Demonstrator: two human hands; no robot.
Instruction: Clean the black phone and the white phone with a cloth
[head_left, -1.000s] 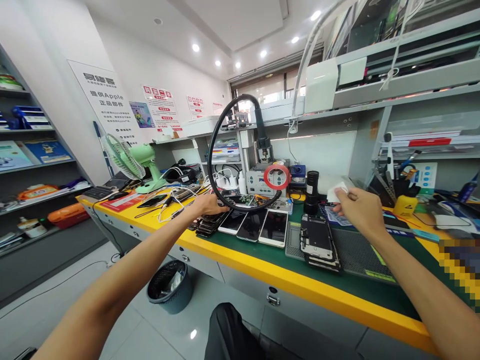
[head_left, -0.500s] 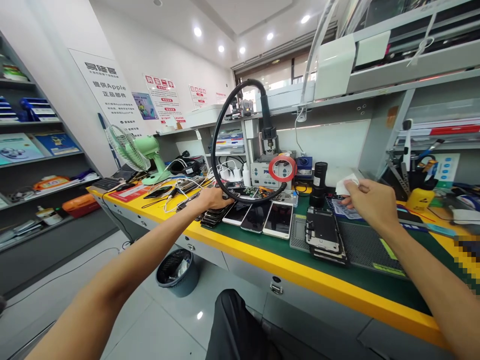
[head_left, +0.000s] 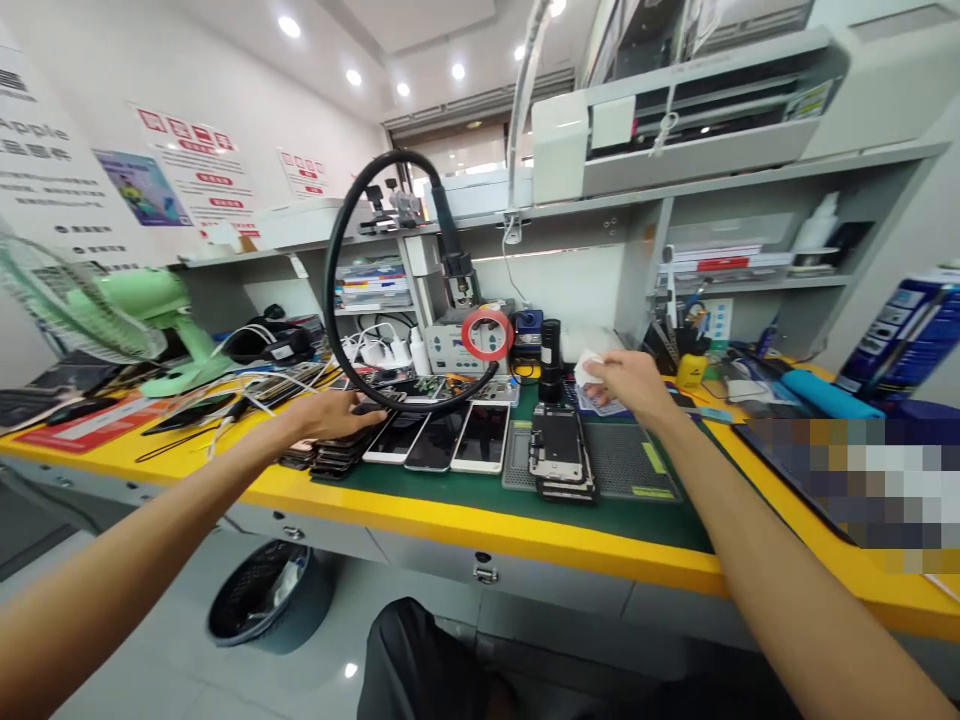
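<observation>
My left hand (head_left: 330, 415) reaches over a stack of phone parts (head_left: 345, 452), with its fingers on a dark, flat piece at the top; its exact grip is too small to tell. To its right lie three phones, among them a white-framed one (head_left: 481, 436). My right hand (head_left: 628, 380) pinches a crumpled white tissue (head_left: 589, 372) above the back of the grey mat (head_left: 626, 455). In front of that hand, to the left, a stack of phone screens (head_left: 559, 447) rests on the mat.
A black flexible arm (head_left: 331, 270) loops above the phones, near a red ring (head_left: 487, 333). A black cylinder (head_left: 550, 360) stands behind the screens. The green fan (head_left: 161, 310) is at the left, a blue spray can (head_left: 900, 330) at the right.
The view has turned to the right, so the bench appears shifted left and the blue can has come into sight. Both hands stay at about the same places over the bench.
</observation>
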